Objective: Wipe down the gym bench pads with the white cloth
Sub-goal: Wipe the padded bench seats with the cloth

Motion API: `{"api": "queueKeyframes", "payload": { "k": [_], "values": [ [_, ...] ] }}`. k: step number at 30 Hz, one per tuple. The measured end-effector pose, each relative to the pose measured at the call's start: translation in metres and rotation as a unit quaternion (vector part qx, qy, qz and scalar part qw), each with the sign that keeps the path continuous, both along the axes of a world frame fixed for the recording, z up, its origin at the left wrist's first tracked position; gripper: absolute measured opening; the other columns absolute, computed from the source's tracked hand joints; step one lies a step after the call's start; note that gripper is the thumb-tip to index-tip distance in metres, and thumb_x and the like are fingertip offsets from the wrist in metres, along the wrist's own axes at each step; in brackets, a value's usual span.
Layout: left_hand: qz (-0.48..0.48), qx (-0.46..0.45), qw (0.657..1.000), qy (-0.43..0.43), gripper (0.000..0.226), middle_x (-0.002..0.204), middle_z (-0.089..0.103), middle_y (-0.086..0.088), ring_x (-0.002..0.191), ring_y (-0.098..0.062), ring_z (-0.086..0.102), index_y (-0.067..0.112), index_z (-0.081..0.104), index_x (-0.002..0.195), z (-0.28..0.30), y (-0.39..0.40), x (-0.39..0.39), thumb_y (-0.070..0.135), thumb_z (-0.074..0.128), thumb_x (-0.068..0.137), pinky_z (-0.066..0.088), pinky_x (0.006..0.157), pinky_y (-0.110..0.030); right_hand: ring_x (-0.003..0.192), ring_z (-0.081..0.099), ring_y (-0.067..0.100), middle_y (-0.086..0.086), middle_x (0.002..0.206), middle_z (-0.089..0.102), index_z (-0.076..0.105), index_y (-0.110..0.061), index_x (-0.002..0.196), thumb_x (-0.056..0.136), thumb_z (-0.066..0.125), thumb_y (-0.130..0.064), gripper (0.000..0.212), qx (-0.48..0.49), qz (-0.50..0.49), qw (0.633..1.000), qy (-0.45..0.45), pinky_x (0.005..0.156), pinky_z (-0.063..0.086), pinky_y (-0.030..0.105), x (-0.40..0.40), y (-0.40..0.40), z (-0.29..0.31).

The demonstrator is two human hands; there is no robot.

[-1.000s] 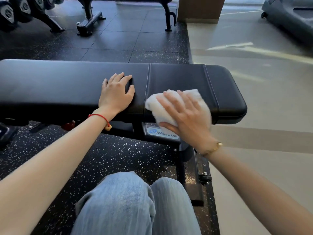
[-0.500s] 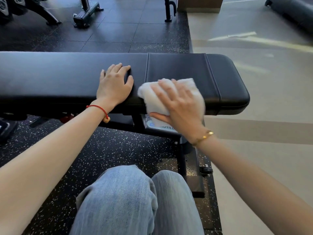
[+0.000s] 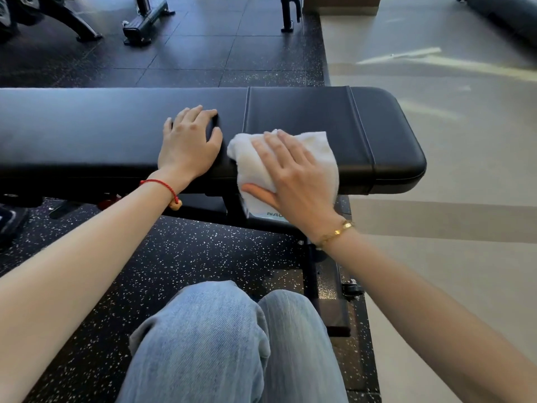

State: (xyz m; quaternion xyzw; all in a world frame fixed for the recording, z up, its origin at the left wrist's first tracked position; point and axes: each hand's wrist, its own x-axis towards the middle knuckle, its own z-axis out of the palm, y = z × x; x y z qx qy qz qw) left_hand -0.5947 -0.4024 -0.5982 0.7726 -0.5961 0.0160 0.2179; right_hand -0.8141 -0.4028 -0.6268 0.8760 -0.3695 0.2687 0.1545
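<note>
A black padded gym bench lies across the view, with a long back pad (image 3: 87, 126) on the left and a shorter seat pad (image 3: 377, 132) on the right. The white cloth (image 3: 316, 149) is draped over the seat pad's near edge, close to the seam between the pads. My right hand (image 3: 293, 178) presses flat on the cloth, thumb tucked under its lower edge. My left hand (image 3: 189, 144) rests palm down on the back pad, fingers spread, just left of the seam and holding nothing.
The bench's dark metal frame and foot (image 3: 328, 286) stand on speckled black rubber flooring (image 3: 189, 257). My knees in blue jeans (image 3: 226, 344) are in front of it. Pale smooth floor (image 3: 465, 170) lies to the right. Other equipment legs (image 3: 145, 21) stand beyond the bench.
My right hand has slid the cloth slightly left along the seat pad's near edge, towards the seam. My left hand has stayed in place on the back pad.
</note>
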Motion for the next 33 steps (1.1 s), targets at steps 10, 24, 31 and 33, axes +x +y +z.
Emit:
{"api": "queueKeyframes", "payload": {
  "k": [10,24,31,33],
  "values": [
    [0.002,0.010,1.000,-0.005,0.046,0.154,0.040,-0.007,0.146,-0.025,0.028,0.019,0.047,0.142,0.002,0.000,0.001,0.032,0.041,0.099,0.015,0.121,-0.050,0.134,0.049,0.034,0.012,0.142,0.055,0.054,-0.013,0.140,0.095,0.050,-0.065,0.070,-0.089,-0.017,0.996,-0.014,0.109,0.040,0.046,-0.065,-0.013,-0.014],
    [-0.006,0.016,1.000,0.003,0.047,0.157,0.035,-0.006,0.148,-0.024,0.024,0.022,0.044,0.146,0.003,0.003,0.002,0.034,0.040,0.100,0.012,0.123,-0.048,0.134,0.049,0.034,0.013,0.144,0.053,0.053,-0.013,0.141,0.093,0.054,-0.064,0.070,-0.104,-0.042,0.994,-0.014,0.108,0.041,0.047,-0.086,-0.014,-0.018],
    [-0.001,0.020,1.000,-0.012,0.045,0.154,0.038,-0.010,0.146,-0.026,0.027,0.017,0.046,0.142,0.005,0.000,-0.006,0.028,0.040,0.099,0.015,0.120,-0.053,0.129,0.054,0.033,0.010,0.138,0.059,0.057,-0.016,0.137,0.092,0.046,-0.071,0.072,-0.094,-0.035,0.995,0.006,0.101,0.046,0.043,-0.027,-0.003,-0.013],
    [-0.002,0.023,1.000,-0.013,0.046,0.156,0.037,-0.010,0.147,-0.026,0.026,0.018,0.045,0.144,0.004,0.001,-0.003,0.030,0.040,0.100,0.015,0.121,-0.052,0.130,0.053,0.033,0.011,0.139,0.057,0.056,-0.016,0.138,0.094,0.045,-0.069,0.070,-0.093,-0.026,0.995,0.009,0.106,0.043,0.044,-0.026,-0.002,-0.014]
  ]
}}
